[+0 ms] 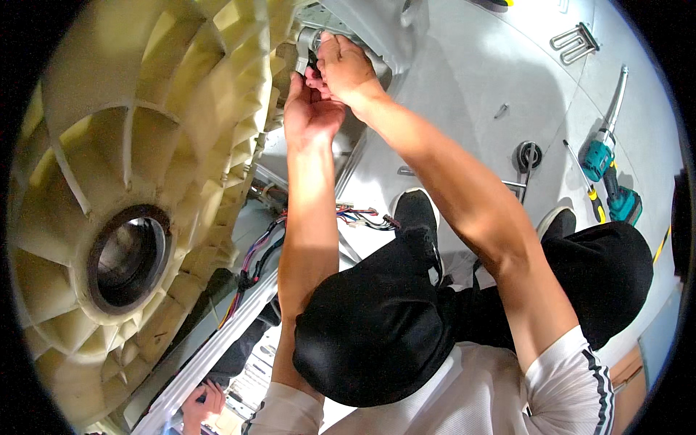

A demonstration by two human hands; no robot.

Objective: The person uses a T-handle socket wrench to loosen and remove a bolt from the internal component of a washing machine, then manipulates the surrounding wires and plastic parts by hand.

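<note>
- Left hand (315,114), palm up, beside the cream, ribbed plastic tub (156,156).
- Right hand (349,72), by a grey, curved part (303,52) there.
- Can't tell what either grip holds.

The tub (167,163) is at the left, with the 2 hands (349,71) just right of its far part. Wires (371,216) trail nearer, right of the tub. On the floor (464,94), the screwdriver (596,206) lies just left of the drill (599,156), the heating element (578,43) beyond both.
</note>
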